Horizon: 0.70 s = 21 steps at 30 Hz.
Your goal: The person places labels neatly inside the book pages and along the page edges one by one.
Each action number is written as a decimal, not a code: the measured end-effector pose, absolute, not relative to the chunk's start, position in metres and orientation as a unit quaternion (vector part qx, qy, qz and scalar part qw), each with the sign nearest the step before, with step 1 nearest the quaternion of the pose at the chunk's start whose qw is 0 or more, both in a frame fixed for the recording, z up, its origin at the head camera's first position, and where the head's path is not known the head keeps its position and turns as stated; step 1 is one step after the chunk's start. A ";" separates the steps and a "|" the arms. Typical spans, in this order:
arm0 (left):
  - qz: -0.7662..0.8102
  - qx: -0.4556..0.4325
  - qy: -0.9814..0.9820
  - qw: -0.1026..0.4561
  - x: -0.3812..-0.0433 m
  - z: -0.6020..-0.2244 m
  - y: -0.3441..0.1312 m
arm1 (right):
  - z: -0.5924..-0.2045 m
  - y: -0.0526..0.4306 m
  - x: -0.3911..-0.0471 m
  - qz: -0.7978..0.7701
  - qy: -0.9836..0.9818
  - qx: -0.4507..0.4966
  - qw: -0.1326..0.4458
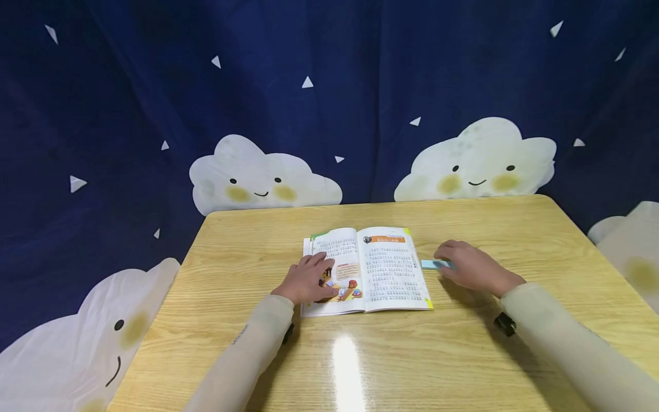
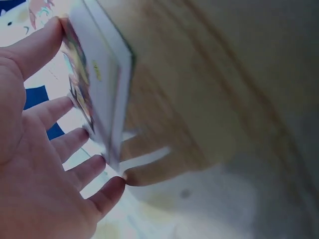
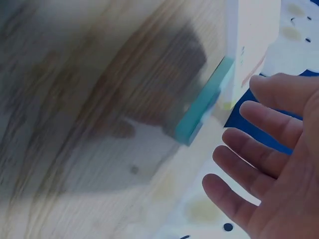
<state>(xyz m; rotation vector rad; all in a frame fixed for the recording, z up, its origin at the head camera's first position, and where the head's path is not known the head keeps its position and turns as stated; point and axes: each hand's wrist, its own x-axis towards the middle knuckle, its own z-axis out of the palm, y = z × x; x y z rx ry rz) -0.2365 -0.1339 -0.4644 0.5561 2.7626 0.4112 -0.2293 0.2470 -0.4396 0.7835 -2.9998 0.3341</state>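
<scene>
An open book (image 1: 393, 274) with printed text and coloured pictures lies on the wooden table. My left hand (image 1: 305, 280) rests on its left page with fingers spread; in the left wrist view the fingertips are at the edge of the pages (image 2: 102, 64). A slim, light blue-green bar (image 1: 428, 264) lies at the right edge of the book. Over the outer end of this bar is my right hand (image 1: 471, 268), partly covering it in the head view. In the right wrist view its relaxed fingers (image 3: 259, 169) hold nothing and stand apart from the bar (image 3: 204, 104).
The wooden table (image 1: 231, 252) reaches back to a dark blue curtain (image 1: 355, 86) with white clouds and small triangles. A bright light reflection lies on the tabletop in front of the book. A dark strap piece (image 1: 505, 324) shows at the right wrist.
</scene>
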 end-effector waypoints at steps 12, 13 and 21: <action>0.129 0.197 0.959 0.154 -0.237 -0.459 -0.125 | -0.453 0.263 -0.241 0.095 -0.974 0.205 -0.021; 0.126 0.196 0.960 0.156 -0.237 -0.458 -0.124 | -0.453 0.264 -0.242 0.097 -0.974 0.203 -0.023; 0.110 0.187 0.963 0.159 -0.237 -0.458 -0.119 | -0.455 0.266 -0.242 0.102 -0.973 0.206 -0.016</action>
